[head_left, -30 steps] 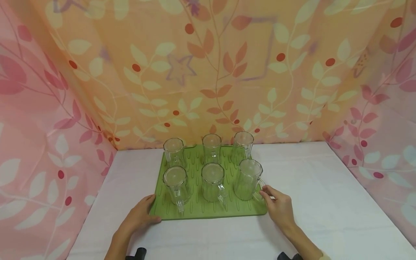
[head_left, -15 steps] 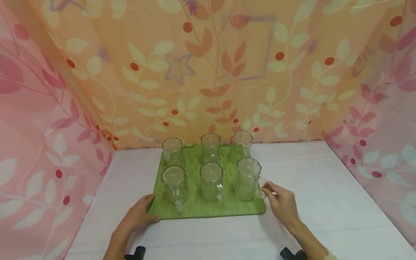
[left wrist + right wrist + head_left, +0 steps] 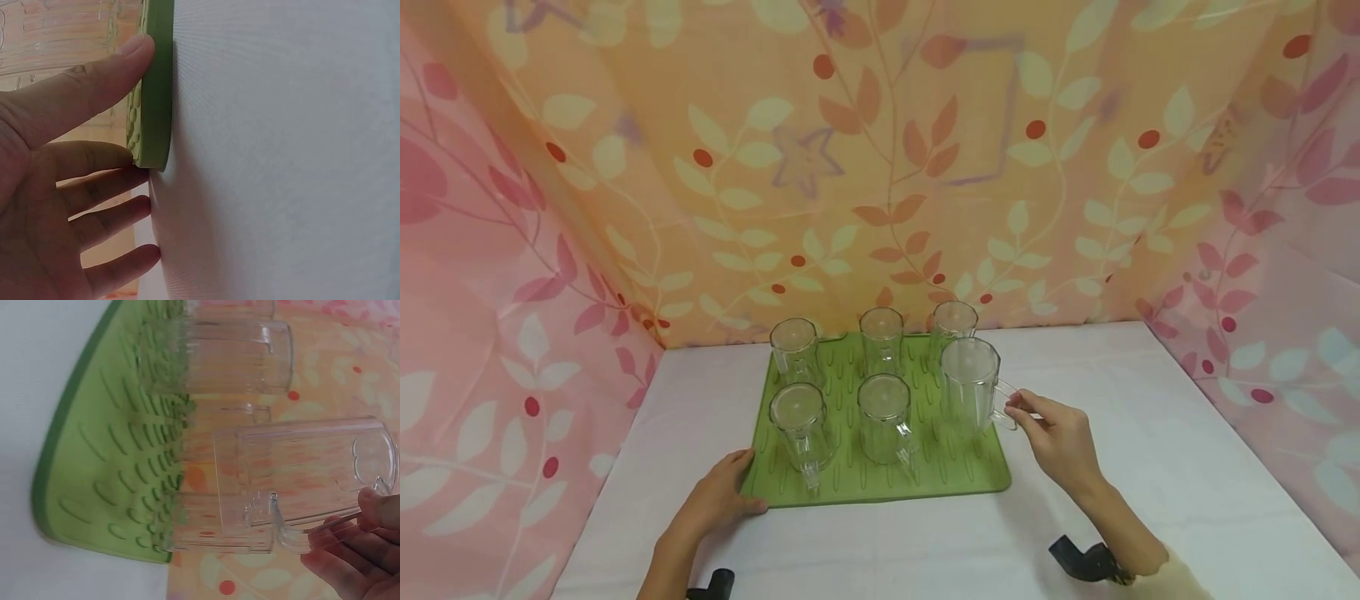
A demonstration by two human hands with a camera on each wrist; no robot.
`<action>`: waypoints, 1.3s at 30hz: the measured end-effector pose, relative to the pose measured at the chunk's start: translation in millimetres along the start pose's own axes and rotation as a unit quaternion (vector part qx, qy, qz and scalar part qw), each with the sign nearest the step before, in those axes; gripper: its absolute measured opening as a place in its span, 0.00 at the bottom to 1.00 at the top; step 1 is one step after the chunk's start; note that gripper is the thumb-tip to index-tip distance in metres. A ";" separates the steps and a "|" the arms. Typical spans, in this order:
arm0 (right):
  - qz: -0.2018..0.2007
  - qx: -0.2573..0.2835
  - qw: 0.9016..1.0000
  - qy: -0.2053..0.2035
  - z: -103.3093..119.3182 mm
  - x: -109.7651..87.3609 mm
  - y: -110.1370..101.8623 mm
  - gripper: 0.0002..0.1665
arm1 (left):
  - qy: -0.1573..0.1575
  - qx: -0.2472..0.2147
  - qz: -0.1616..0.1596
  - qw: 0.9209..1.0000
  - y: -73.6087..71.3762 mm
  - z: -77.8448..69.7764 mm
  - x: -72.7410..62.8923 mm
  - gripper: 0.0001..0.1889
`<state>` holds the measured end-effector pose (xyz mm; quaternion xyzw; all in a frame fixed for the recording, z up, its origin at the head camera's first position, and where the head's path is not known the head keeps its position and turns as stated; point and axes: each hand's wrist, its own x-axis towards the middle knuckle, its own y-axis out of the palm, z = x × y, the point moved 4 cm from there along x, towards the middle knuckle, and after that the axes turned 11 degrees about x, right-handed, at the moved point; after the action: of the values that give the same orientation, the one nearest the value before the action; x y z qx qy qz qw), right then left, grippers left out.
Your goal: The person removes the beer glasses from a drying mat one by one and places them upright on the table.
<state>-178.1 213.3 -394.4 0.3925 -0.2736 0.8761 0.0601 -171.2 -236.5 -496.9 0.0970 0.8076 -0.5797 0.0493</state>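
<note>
1. We saw the raised mug (image 3: pixel 968 387) hanging over the right part of the mat (image 3: pixel 947 479), nearly upright, its lower end apart from the ridges.
2. The right hand (image 3: pixel 1060 437) pinched the mug's handle (image 3: pixel 294 539) between thumb and fingers. We judged this a sensible hold, since the handle stuck out rightward and kept the hand outside the group of glasses.
3. The left hand (image 3: pixel 718 492) lay at the mat's near left corner, thumb against the edge, fingers extended, clenching nothing; we took it to be steadying the mat.
4. Just left of the raised mug stood the front middle mug (image 3: pixel 882 421), and just behind it the back right mug (image 3: pixel 951 327), partly overlapped; we thought these two hemmed it in.
5. Farther off we noted the front left mug (image 3: pixel 801 417), the back left mug (image 3: pixel 795 350) and the back middle mug (image 3: pixel 882 340), in rows probably meant to keep them apart.
6. Beneath everything we saw a white cloth (image 3: pixel 880 550); a flowered curtain (image 3: pixel 887 183) rose close behind the back row, limiting room there.
</note>
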 end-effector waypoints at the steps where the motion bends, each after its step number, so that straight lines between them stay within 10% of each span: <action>1: 0.001 -0.001 1.000 -0.001 0.8 3.0 -0.9 0.10 | 0.000 0.001 -0.001 1.000 0.0 0.0 0.2 0.51; 39: 0.023 0.015 0.994 -0.103 28.7 57.0 -0.3 0.15 | -0.008 -0.007 0.008 1.000 2.3 5.1 0.9 0.51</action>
<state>-198.2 192.3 -337.6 0.4747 -0.2744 0.8363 0.0059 -171.8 -240.5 -500.8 0.0983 0.8106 -0.5741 0.0612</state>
